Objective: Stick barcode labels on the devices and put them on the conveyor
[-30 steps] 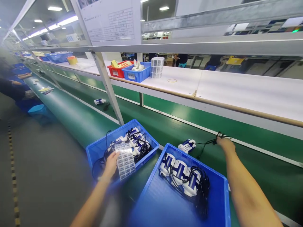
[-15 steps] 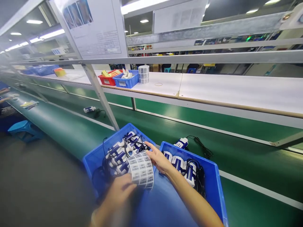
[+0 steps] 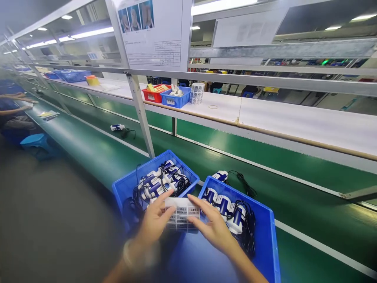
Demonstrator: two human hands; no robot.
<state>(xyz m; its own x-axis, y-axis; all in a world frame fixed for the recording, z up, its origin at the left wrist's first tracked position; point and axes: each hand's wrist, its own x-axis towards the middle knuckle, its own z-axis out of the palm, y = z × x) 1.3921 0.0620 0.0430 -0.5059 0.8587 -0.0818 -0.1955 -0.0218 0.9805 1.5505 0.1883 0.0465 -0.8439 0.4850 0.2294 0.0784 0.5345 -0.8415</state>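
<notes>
Both hands hold a curled sheet of barcode labels [image 3: 182, 211] between two blue bins. My left hand [image 3: 154, 222] grips its left edge and my right hand [image 3: 210, 226] pinches its right edge. The left blue bin [image 3: 123, 188] holds several white-and-blue devices with black cords [image 3: 160, 181]. In the right blue bin [image 3: 265, 236] lie more of the same devices [image 3: 226, 208]. One white-and-blue device [image 3: 219, 175] lies on the green conveyor belt [image 3: 294, 196] just beyond the right bin, its black cord [image 3: 244, 184] trailing to the right.
A white shelf [image 3: 279, 114] above the belt carries a red bin [image 3: 153, 94], a small blue bin [image 3: 176, 98] and a label roll [image 3: 196, 93]. A metal post [image 3: 141, 114] rises behind the left bin. Another device [image 3: 118, 127] lies farther along. A co-worker's arms [image 3: 13, 110] rest at far left.
My right hand left the cord on the belt and came back to the label sheet. Both hands now hold the sheet, lowered and turned flat between the bins.
</notes>
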